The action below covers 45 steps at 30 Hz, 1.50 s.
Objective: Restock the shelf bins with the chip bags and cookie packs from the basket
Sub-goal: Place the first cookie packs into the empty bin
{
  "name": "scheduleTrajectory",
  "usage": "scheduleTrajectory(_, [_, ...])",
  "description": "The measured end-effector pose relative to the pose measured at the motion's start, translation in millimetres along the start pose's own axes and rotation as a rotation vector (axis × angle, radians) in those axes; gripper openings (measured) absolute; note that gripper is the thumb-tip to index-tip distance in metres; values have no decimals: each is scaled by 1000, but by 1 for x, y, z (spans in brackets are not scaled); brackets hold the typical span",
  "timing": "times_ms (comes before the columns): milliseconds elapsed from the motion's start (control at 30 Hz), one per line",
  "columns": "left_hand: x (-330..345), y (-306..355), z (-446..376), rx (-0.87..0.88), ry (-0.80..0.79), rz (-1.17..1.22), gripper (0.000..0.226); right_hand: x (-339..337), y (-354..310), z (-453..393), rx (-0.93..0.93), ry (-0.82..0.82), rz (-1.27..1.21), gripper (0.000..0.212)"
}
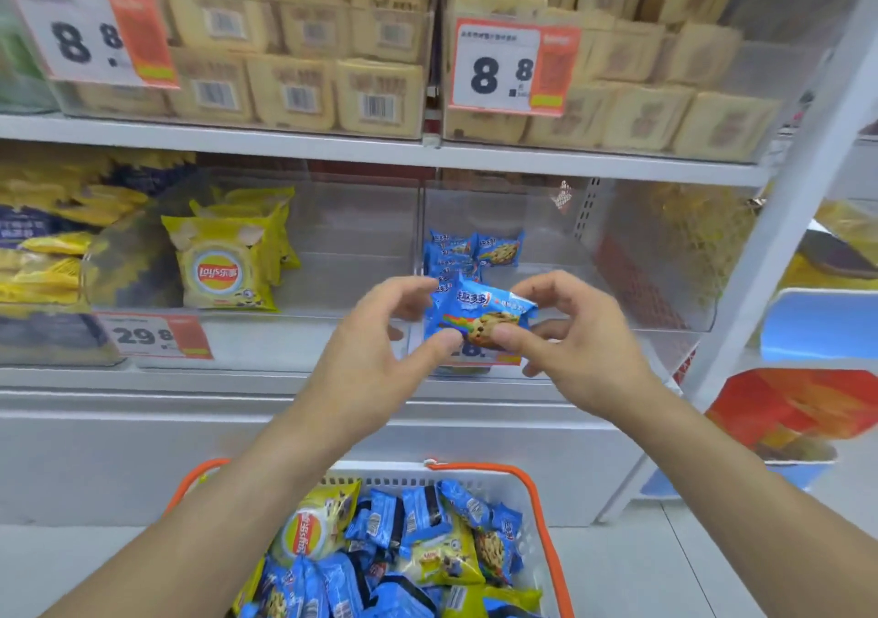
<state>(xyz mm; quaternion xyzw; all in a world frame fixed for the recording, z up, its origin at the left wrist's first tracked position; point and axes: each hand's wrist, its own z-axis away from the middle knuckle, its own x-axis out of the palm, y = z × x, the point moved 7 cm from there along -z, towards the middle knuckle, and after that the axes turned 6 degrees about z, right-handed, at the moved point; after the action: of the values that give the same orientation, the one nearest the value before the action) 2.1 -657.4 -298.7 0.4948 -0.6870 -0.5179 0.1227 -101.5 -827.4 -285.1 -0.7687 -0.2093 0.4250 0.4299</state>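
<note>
— So how far had you got?
— Barely started: both my left hand [380, 332] and right hand [570, 332] pinched one blue foil cookie pack [480, 316] before the clear plastic shelf bin [641, 256], while the orange-handled white basket [546, 522] remained full.

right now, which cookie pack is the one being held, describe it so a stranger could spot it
Start at the clear bin on the lower shelf, right of the yellow chip bags. Just in front of it, the left hand and right hand pinch one blue cookie pack. Unlike the packs stacked inside the bin, it hangs in mid-air.
</note>
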Motion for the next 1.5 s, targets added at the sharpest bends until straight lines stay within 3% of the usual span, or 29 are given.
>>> scheduleTrajectory(133, [12,0,-34,142,-50,-571,108,-33,-1,-21,-43,198,288,34])
scheduleTrajectory(200, [23,-14,-51,99,-132,-725,123,-39,6,-35,-26,210,454,35])
scheduleTrajectory(300, [33,-34,-61,59,-162,-765,133,-46,26,-66,52,187,573,34])
scheduleTrajectory(533, [35,-43,-61,130,-106,-785,134,-34,77,-159,290,-11,778,37])
scheduleTrajectory(667, [36,-45,-60,146,-111,-801,134,-21,95,-193,306,45,772,39])
scheduleTrajectory(767, [36,-49,-60,140,-108,-815,134,-9,108,-210,284,68,735,50])
scheduleTrajectory(900, [34,-53,-60,152,-67,-837,130,3,130,-228,313,66,695,83])
scheduleTrajectory(1133, [35,-52,-62,137,-78,-848,128,16,151,-238,216,23,626,49])
scheduleTrajectory(1300, [33,-49,-61,94,-92,-877,130,17,153,-237,253,-11,584,58])
scheduleTrajectory(1433, [31,-47,-61,77,-87,-909,131,24,143,-227,277,-114,644,88])
scheduleTrajectory(1500, [30,-45,-61,89,-65,-899,130,20,132,-220,269,-114,743,84])
